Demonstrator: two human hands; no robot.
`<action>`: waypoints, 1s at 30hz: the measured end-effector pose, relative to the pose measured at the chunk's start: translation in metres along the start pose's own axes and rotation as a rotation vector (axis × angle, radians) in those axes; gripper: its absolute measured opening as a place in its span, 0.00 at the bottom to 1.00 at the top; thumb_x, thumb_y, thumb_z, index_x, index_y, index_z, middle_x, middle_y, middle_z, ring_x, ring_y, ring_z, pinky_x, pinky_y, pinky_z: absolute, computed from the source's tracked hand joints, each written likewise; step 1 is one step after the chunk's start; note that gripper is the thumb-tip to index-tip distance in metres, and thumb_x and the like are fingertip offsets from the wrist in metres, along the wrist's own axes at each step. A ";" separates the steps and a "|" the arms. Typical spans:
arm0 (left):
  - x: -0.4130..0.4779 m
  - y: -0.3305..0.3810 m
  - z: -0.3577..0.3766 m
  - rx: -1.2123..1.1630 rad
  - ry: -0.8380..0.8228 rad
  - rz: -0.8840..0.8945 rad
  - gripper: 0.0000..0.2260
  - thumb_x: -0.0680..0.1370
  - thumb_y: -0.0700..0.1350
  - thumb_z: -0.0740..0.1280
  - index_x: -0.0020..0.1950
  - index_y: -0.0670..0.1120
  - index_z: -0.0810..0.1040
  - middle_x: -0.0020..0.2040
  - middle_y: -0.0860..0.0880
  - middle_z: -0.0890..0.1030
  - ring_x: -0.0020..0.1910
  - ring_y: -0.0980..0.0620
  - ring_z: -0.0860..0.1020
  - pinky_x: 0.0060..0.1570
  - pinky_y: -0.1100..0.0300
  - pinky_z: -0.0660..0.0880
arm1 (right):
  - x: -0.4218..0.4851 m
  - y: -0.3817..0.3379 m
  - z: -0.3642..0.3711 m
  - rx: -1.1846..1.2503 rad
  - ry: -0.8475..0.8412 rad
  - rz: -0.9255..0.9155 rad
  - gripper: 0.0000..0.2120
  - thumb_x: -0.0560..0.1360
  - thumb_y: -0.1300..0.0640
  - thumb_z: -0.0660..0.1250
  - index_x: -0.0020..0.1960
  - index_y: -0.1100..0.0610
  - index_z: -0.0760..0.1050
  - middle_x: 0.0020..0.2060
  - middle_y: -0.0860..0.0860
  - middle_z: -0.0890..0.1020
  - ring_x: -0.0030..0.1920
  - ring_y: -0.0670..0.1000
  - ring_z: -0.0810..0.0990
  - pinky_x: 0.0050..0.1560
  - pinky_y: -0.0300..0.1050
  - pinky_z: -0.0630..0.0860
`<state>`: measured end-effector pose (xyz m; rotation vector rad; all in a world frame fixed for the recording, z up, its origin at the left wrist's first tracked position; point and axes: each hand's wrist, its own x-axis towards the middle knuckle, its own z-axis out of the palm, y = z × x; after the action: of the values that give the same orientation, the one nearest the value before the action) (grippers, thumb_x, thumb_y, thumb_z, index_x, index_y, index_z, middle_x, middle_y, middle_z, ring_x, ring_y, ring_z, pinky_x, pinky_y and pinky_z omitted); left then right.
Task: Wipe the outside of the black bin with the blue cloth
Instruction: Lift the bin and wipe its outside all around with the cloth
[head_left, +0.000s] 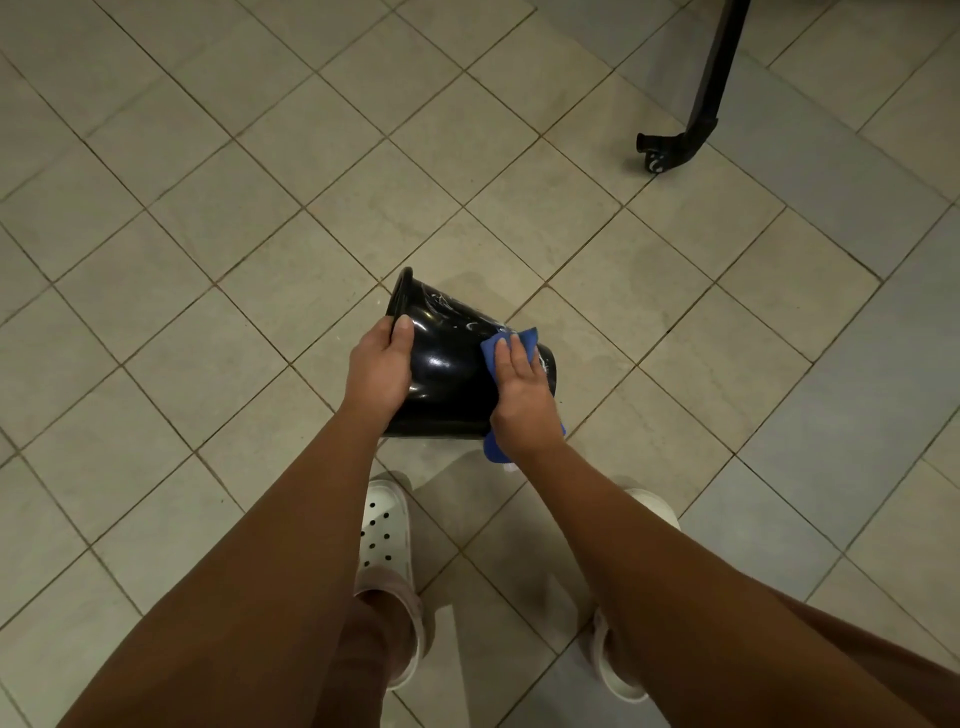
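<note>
i have the black bin (447, 364) held tipped on its side above the tiled floor (208, 260), its long axis running from the rim at upper left down to the base at lower right. my left hand (376, 371) clamps the rim end, thumb curled over the edge and the fingers wrapped out of sight behind the wall. my right hand (522, 392) lies flat near the base end, fingers (506, 358) together and extended, pressing the blue cloth (511, 343) against the side; more cloth hangs out below the wrist. white smears show on the glossy wall between my hands, up-left of the cloth. so the unwiped stretch lies along the axis toward the rim, and i judge the right hand should stroke that way while the left keeps the bin from rolling. whether the bin touches the floor, i cannot tell.
</note>
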<state>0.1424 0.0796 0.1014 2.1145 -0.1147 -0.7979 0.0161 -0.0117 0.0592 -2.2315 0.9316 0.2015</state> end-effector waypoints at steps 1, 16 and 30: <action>0.000 0.000 0.000 0.011 0.001 0.008 0.16 0.84 0.52 0.54 0.63 0.46 0.76 0.55 0.47 0.77 0.56 0.47 0.75 0.56 0.53 0.70 | -0.003 -0.004 0.004 -0.015 0.032 0.030 0.35 0.76 0.66 0.58 0.76 0.56 0.44 0.76 0.52 0.46 0.75 0.57 0.43 0.74 0.50 0.47; 0.000 0.002 0.000 0.006 0.008 0.003 0.17 0.84 0.53 0.54 0.65 0.46 0.75 0.56 0.47 0.77 0.57 0.46 0.75 0.59 0.51 0.71 | -0.012 -0.007 0.013 0.032 0.077 0.085 0.37 0.75 0.67 0.62 0.76 0.58 0.45 0.76 0.54 0.46 0.75 0.60 0.42 0.75 0.53 0.48; 0.000 0.004 0.002 0.002 0.026 0.025 0.17 0.84 0.53 0.54 0.65 0.46 0.75 0.55 0.47 0.78 0.57 0.46 0.75 0.61 0.50 0.71 | -0.009 0.001 0.013 -0.022 0.066 0.068 0.37 0.75 0.65 0.63 0.76 0.60 0.46 0.76 0.57 0.48 0.75 0.62 0.46 0.74 0.55 0.51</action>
<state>0.1418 0.0756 0.1030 2.1201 -0.1279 -0.7557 0.0104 0.0018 0.0527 -2.2400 1.0464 0.1704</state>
